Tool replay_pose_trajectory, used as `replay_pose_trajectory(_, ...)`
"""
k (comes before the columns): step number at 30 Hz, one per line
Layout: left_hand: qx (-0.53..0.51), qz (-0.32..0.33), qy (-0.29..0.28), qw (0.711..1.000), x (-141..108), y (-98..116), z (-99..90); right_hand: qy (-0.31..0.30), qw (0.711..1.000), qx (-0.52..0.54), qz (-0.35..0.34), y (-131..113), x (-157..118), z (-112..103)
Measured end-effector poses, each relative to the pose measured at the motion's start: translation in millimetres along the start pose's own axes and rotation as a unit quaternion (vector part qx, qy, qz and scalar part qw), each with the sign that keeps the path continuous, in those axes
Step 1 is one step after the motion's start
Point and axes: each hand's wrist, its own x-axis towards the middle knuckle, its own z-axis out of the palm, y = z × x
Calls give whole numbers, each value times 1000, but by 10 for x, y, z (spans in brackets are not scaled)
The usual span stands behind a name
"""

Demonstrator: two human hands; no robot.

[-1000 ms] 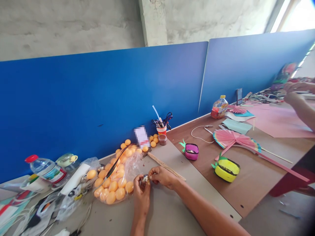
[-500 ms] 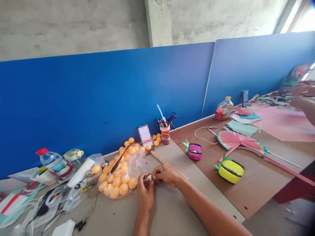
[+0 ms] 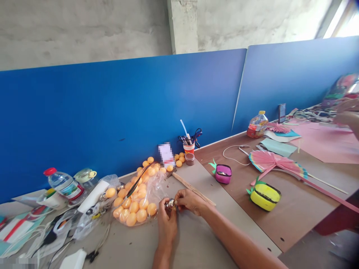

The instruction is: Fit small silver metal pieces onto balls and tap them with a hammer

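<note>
Just above the grey table, my left hand [image 3: 167, 220] is closed round a small, shiny silver-brown ball [image 3: 169, 204]. My right hand [image 3: 190, 201] is at the ball's right side, its thumb and forefinger pinched together; whatever is between them is too small to make out. Left of my hands lies a clear plastic bag of orange balls [image 3: 134, 205], with a black strap across it. Thin wooden sticks [image 3: 193, 188] lie behind my right hand.
Rightward stand a purple pouch [image 3: 223, 174], a yellow pouch [image 3: 265, 196] and a pink paper fan [image 3: 276, 162]. A red-capped bottle [image 3: 66, 185] and tangled cables crowd the left. A pen cup [image 3: 189, 147] stands by the blue partition [image 3: 112, 112]. Another person's arm [image 3: 349, 119] shows far right.
The whole view has shifted slightly, so things sit a little farther right. Both hands stay at the shiny ball, with hardly any change in grip.
</note>
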Motion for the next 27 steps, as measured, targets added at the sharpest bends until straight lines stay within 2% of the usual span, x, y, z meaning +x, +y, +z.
replay_pose_trajectory(3, 8, -5, 1, 1000, -3, 25, -7, 23, 1000, -9, -8, 14, 1, 27)
replay_pose_trajectory(7, 14, -16, 5, 1000, -15, 41, -20, 23, 999, -14, -19, 47, 21, 37)
replay_pose_trajectory(13, -9, -8, -2, 1000, -8, -34, -13, 32, 999, -34, -20, 86, 51, 52)
replay_pose_trajectory(18, -73, -41, 7, 996, 24, 9, -4, -17, 999, 7, -33, -16, 11, -20)
replay_pose_trajectory(20, -98, -61, 13, 993, 29, 53, -8, -16, 998, -7, -58, -87, -3, -106)
replay_pose_trajectory(23, -110, -82, 25, 990, 30, 90, -28, 57, 981, -142, -120, -178, -19, -262)
replay_pose_trajectory(25, -120, -86, 29, 989, 37, 77, -40, 97, 939, -294, -148, -204, -30, -342)
replay_pose_trajectory(27, -142, -94, 28, 985, 52, 38, -42, 105, 886, -428, -143, -196, -43, -377)
